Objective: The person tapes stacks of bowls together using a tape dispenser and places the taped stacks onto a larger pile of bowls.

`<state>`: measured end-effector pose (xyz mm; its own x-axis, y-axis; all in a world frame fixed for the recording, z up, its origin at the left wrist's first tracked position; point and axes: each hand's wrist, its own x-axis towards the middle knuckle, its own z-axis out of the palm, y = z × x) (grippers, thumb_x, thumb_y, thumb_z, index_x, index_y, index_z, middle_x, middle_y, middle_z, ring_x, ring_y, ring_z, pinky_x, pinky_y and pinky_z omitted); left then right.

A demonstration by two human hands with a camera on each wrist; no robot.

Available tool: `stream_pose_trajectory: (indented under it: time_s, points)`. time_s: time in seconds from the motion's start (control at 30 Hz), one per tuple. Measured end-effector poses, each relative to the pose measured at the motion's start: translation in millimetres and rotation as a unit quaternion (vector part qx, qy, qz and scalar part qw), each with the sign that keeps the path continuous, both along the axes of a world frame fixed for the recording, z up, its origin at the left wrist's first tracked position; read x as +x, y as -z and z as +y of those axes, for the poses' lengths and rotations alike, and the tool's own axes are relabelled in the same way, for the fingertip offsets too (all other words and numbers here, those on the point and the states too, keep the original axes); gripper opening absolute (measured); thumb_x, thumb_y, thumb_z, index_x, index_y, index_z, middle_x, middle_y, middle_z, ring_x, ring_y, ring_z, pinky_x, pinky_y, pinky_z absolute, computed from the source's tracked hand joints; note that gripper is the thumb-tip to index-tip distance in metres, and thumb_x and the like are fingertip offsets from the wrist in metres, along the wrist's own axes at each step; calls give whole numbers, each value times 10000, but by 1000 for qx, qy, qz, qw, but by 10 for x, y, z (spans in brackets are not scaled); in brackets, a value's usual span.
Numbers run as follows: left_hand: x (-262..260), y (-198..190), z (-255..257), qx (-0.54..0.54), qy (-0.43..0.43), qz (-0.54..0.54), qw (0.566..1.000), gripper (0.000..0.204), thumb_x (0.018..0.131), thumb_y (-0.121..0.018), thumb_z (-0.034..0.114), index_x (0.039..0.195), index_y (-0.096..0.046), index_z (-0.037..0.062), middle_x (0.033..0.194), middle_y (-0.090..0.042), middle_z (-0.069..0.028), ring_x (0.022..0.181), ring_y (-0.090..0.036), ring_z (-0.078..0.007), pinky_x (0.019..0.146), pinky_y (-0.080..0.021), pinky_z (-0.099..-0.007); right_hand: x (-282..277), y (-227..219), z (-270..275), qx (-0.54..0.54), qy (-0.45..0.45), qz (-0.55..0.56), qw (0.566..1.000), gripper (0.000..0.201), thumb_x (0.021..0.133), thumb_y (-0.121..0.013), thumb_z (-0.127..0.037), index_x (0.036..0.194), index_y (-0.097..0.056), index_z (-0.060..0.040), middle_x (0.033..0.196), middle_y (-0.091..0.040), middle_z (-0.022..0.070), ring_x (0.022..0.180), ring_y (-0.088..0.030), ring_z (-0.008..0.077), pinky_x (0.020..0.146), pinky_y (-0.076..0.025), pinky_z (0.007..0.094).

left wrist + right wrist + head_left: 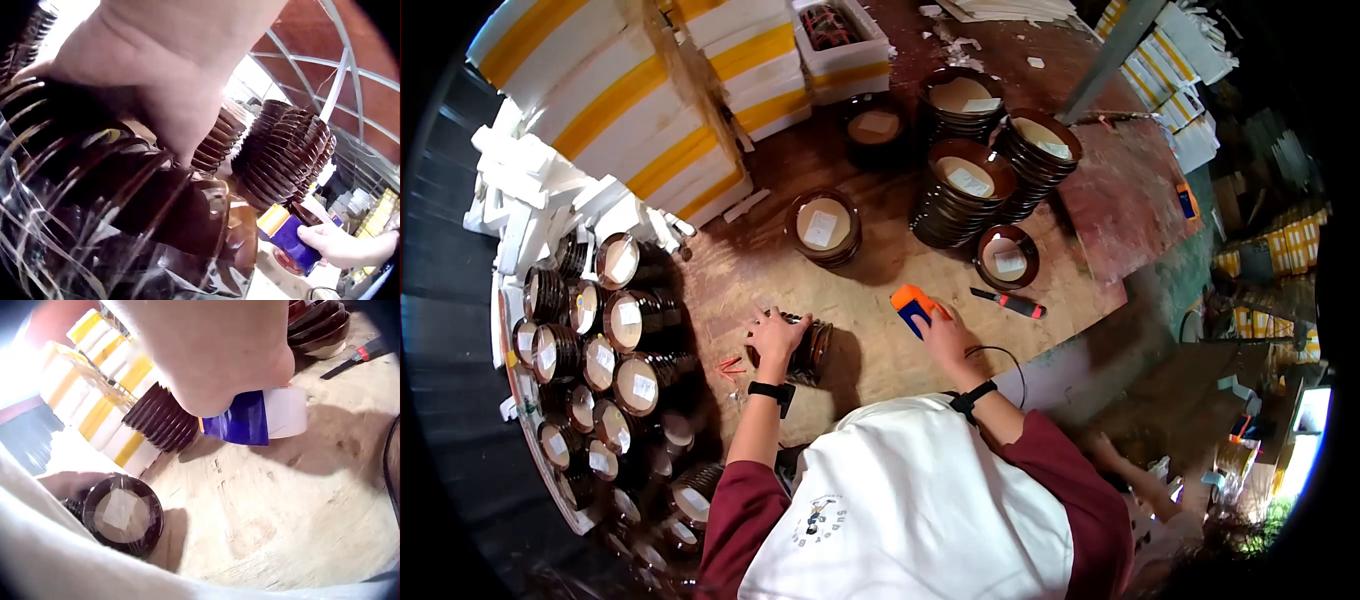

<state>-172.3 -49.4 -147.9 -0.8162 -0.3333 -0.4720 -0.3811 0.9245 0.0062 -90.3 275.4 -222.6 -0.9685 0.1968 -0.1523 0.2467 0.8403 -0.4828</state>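
My left hand grips a stack of dark brown bowls from above, near the front of the table. The stack lies on its side. In the left wrist view, shiny clear wrap covers the bowls, and the thumb reaches down over their rims. My right hand holds an orange and blue tape dispenser above the board. A wide pale tape roll shows at its end in the right wrist view. There, the stack's end bowl faces the camera with a pale label.
A red and black box cutter lies right of the dispenser, beside a small bowl. Tall bowl stacks stand at the back. Many wrapped stacks lie on the left. White foam boxes with yellow tape rise behind.
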Motion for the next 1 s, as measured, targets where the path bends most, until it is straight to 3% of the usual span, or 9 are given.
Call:
stream_pose_trajectory:
  time_s: [0.03, 0.1, 0.2, 0.23, 0.3, 0.5, 0.73, 0.93, 1.0]
  points:
    - [-31, -18, 19, -2, -12, -20, 1000, 920, 777, -636, 719, 1455, -515, 109, 1644, -218, -166, 1461, -224, -507, 1089, -268, -723, -41, 62, -14, 11, -10, -27, 1000, 546, 958, -590, -495, 1166, -587, 10, 931, -699, 248, 863, -680, 422, 752, -536, 502]
    - [-57, 10, 18, 1, -18, -15, 1000, 922, 776, -636, 720, 1460, -508, 115, 1615, -296, -158, 1451, -248, -498, 1085, -278, -716, -94, 16, -33, 22, -39, -109, 993, 484, 960, -611, -428, 1116, -556, 27, 1012, -689, 241, 976, -657, 396, 854, -505, 500]
    - [-18, 7, 84, -17, -9, 26, 999, 791, 837, -609, 654, 1406, -559, 106, 1542, -398, -165, 1418, -287, -506, 1053, -309, -713, 29, 344, -21, 149, -133, 68, 977, 452, 966, -607, -390, 1111, -580, 37, 992, -692, 219, 1033, -632, 352, 965, -448, 466]
    - [-5, 30, 74, -20, -10, 40, 999, 742, 859, -596, 627, 1383, -578, 102, 1517, -421, -168, 1407, -296, -511, 1038, -322, -712, 56, 361, -43, 125, -120, -10, 985, 420, 968, -606, -367, 1090, -587, 34, 1010, -687, 192, 1113, -588, 332, 1029, -402, 458]
    - [62, 79, 60, -36, -8, 88, 995, 552, 941, -531, 501, 1286, -643, 86, 1426, -488, -182, 1328, -373, -524, 974, -370, -702, 116, 370, -66, 138, -109, 18, 984, 417, 967, -607, -361, 1080, -603, 41, 1025, -680, 199, 1106, -590, 335, 1030, -411, 457]
    - [105, 223, -4, -41, -9, 128, 991, 462, 962, -504, 425, 1214, -675, 77, 1375, -525, -170, 1213, -480, -492, 931, -397, -687, 91, 278, -56, 160, -126, -27, 979, 403, 968, -606, -322, 1072, -654, 64, 1117, -654, 225, 1153, -574, 359, 1025, -450, 444]
    - [142, 271, -28, -42, -18, 162, 986, 465, 948, -520, 433, 1201, -682, 78, 1356, -539, -152, 1229, -479, -461, 931, -398, -679, 17, 125, -108, 110, -91, -92, 985, 413, 932, -651, -328, 1065, -664, 63, 1190, -630, 235, 1198, -554, 379, 1041, -453, 446]
    - [228, 193, -144, 14, -29, 156, 987, 528, 945, -547, 489, 1266, -658, 84, 1414, -520, -147, 1272, -472, -446, 981, -389, -673, 17, -196, -189, 118, -94, -22, 988, 512, 887, -714, -313, 1223, -613, 60, 1269, -616, 241, 1201, -579, 364, 996, -493, 412]
    - [266, 117, -237, 57, -40, 172, 983, 558, 929, -585, 510, 1282, -652, 83, 1428, -523, -144, 1294, -470, -434, 1023, -394, -631, -167, -529, -307, -22, -142, -228, 963, 481, 881, -716, -278, 1220, -612, 48, 1215, -635, 238, 1091, -631, 348, 881, -538, 408]
